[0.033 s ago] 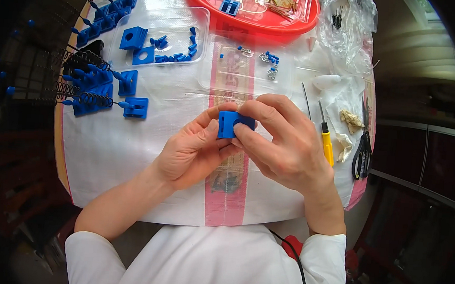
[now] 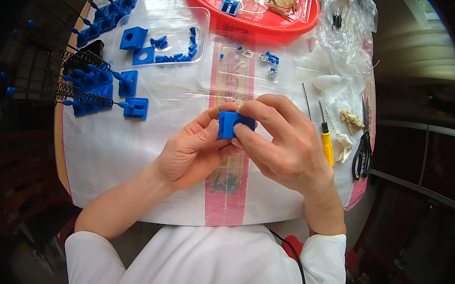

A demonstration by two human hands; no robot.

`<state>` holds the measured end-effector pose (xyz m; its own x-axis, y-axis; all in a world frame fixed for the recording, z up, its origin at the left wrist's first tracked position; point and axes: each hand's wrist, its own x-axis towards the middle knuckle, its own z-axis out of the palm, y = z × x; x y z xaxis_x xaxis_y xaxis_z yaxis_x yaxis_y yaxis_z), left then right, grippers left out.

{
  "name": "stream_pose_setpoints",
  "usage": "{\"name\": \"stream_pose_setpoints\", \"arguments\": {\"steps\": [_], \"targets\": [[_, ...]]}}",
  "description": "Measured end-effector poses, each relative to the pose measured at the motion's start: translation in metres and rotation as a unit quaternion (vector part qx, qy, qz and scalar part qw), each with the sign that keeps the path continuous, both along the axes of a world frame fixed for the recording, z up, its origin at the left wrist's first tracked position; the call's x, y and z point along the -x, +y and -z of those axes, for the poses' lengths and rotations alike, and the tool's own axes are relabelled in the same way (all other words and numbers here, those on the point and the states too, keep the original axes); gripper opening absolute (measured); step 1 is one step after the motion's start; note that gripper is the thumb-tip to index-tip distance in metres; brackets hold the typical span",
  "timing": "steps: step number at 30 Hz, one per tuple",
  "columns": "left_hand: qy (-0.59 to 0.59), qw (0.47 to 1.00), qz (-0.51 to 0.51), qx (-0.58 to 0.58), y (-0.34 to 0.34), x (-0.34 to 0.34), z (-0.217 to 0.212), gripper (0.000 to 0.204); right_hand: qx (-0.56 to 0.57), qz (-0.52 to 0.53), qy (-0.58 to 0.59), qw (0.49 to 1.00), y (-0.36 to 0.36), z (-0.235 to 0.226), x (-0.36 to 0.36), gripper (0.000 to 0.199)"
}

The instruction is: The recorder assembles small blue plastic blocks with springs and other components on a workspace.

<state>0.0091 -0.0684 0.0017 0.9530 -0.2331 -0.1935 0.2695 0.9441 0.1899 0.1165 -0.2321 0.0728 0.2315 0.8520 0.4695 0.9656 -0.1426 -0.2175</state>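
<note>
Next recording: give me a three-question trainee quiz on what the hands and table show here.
1. True or false: both hands hold the small blue block.
2. Which tool lies closest to the right hand? A) black scissors B) yellow-handled screwdriver C) red tray
3. Fill in: the red tray sits at the table's ____ edge from the person.

Key: 1 true; the left hand and right hand pinch it together. 2 B, the yellow-handled screwdriver; the black scissors lie beyond it. 3 far.

Crumpled clear plastic bag (image 2: 352,24) (small dark parts inside) lies far right.
</note>
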Motion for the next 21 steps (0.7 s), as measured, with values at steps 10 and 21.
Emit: {"name": "stream_pose_setpoints", "arguments": {"steps": [10, 21], "targets": [[-0.006, 1.0, 0.019, 0.014, 0.0021, -0.0002, 0.0038, 0.042, 0.004, -0.004, 0.0, 1.0, -0.0004, 0.0006, -0.0004, 0.028], [-0.007, 1.0, 0.011, 0.015, 0.0022, 0.0002, 0.0045, 0.04, -0.013, -0.013, 0.001, 1.0, 0.0021, 0.0016, -0.0008, 0.026]]}}
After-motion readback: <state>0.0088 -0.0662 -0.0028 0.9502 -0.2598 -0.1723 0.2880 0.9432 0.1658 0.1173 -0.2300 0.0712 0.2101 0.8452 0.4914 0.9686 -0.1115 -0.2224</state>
